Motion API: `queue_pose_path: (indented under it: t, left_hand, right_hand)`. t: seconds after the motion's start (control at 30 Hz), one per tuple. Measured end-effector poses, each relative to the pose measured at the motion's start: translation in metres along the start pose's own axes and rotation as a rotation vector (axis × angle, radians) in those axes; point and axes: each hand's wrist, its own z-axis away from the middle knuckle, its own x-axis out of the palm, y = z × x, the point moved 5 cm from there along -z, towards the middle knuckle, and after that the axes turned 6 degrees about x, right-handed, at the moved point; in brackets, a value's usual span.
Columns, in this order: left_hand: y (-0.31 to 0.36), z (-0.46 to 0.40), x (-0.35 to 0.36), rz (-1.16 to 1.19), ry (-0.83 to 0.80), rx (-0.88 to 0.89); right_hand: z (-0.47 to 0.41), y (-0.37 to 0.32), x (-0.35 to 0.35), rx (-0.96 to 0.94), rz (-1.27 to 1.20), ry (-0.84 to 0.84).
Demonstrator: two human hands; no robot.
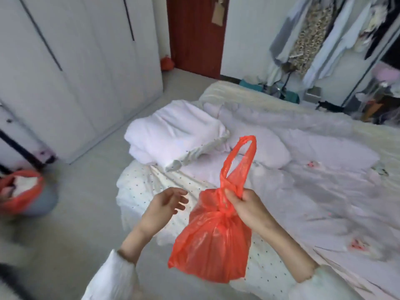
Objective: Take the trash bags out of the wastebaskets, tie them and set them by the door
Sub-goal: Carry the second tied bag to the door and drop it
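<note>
Over the bed [324, 191], right hand [249, 207] grips knotted red bag [212, 245].

Bed [324, 191]: we see it fill the right half of the view, under rumpled white and pale pink covers.
Folded quilt [173, 135]: we find it white and bulky, lying on the bed's near left corner.
Pillow [266, 148]: we see it pale pink, just right of the folded quilt.
Dotted sheet [138, 191]: it hangs over the bed's edge toward the floor [75, 213], which we see is grey.
Wardrobe [75, 61]: we see white doors with dark handles along the left wall.
Hanging clothes [313, 33]: we see them crowded on a rack at upper right, behind the bed.
</note>
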Motion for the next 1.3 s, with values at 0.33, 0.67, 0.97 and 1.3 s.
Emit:
queue_pose_path:
  t: [0.33, 0.67, 0.97, 1.3]
  left_hand:
    - [-0.041, -0.004, -0.306, 0.001, 0.507, -0.029]
    - [-0.089, -0.109, -0.516, -0.025, 0.667, -0.078]
    - [-0.082, -0.255, -0.685, 0.003, 0.659, -0.04]
    - [-0.07, -0.503, -0.799, 0.028, 0.387, 0.024]
  right_hand:
    - [-0.081, -0.239, 0.251, -0.265, -0.078, -0.45]
    - [-0.207, -0.381, 0.451, -0.212, -0.134, -0.706]
    - [-0.364, -0.523, 0.517, -0.236, -0.125, -0.567]
    - [-0.569, -0.631, 0.524, -0.153, -0.233, -0.218]
